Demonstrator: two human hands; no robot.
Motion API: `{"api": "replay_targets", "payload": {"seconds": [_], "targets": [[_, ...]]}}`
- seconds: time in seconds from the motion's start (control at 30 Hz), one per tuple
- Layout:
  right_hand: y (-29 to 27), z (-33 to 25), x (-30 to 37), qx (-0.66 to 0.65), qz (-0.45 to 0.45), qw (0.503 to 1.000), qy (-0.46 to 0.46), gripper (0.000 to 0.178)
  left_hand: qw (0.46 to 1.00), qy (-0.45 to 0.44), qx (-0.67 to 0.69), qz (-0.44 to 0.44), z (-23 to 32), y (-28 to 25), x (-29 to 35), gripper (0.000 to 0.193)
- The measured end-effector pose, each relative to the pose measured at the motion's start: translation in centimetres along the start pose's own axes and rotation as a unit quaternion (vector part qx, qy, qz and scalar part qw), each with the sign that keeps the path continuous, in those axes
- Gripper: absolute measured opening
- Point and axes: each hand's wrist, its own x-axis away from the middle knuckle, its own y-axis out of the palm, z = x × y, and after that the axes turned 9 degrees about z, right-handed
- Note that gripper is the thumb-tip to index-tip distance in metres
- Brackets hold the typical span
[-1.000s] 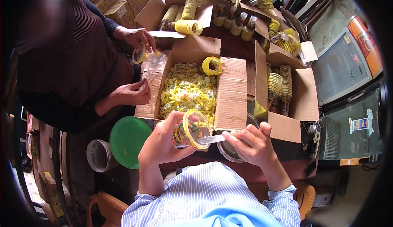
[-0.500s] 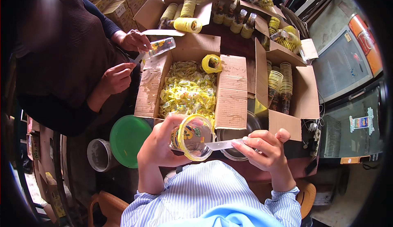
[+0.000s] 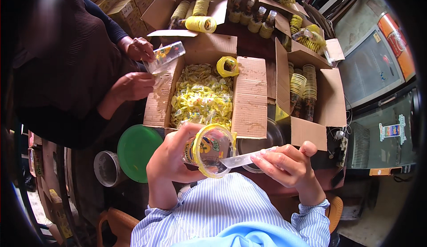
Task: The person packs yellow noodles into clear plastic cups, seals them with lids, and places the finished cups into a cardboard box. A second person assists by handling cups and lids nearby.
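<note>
My left hand (image 3: 171, 160) is wrapped round a clear plastic cup (image 3: 208, 151) with a coloured print, its mouth facing right and toward me. A yellow film (image 3: 197, 151) clings to the rim on the left and top; the lower right of the rim shows clear, and a loose yellow bit sticks out at the right. My right hand (image 3: 287, 164) pinches a flat, pale knife (image 3: 240, 159), its tip at the lower right of the cup's rim. Beyond the cup, an open cardboard box (image 3: 251, 98) holds a heap of yellow film scraps (image 3: 202, 98) and a yellow-rimmed cup (image 3: 227, 66).
At the left, a co-worker's hands (image 3: 133, 84) hold another clear cup (image 3: 167, 55). A green round lid or basin (image 3: 140, 153) and a white bucket (image 3: 107, 169) stand below. Boxes of stacked cups (image 3: 331, 98) are at right and back, with several bottles (image 3: 267, 24) between. A metal bowl (image 3: 273, 133) lies beside my knife.
The knife has moved slightly down along the cup's rim. Yellow film has come away from the rim's lower right. The co-worker's cup has shifted left and tilted.
</note>
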Motion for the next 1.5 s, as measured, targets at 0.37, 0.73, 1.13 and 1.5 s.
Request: {"api": "replay_targets", "payload": {"seconds": [0.37, 0.73, 1.13, 1.5], "targets": [[-0.2, 0.6, -1.6, -0.167, -0.011, 0.964, 0.208, 0.020, 0.997, 0.051, -0.027, 0.060, -1.3, 0.5, 0.3, 0.066], [0.2, 1.1, -1.6, -0.193, -0.042, 0.943, 0.269, 0.014, 0.985, 0.050, -0.136, 0.094, -1.9, 1.1, 0.4, 0.055], [-0.1, 0.8, -2.0, -0.207, -0.064, 0.939, 0.268, 0.015, 0.975, 0.084, -0.179, 0.102, -1.7, 1.2, 0.4, 0.053], [-0.2, 0.6, -2.2, -0.202, -0.068, 0.941, 0.264, 0.012, 0.973, 0.088, -0.190, 0.101, -1.7, 1.1, 0.3, 0.051]]}}
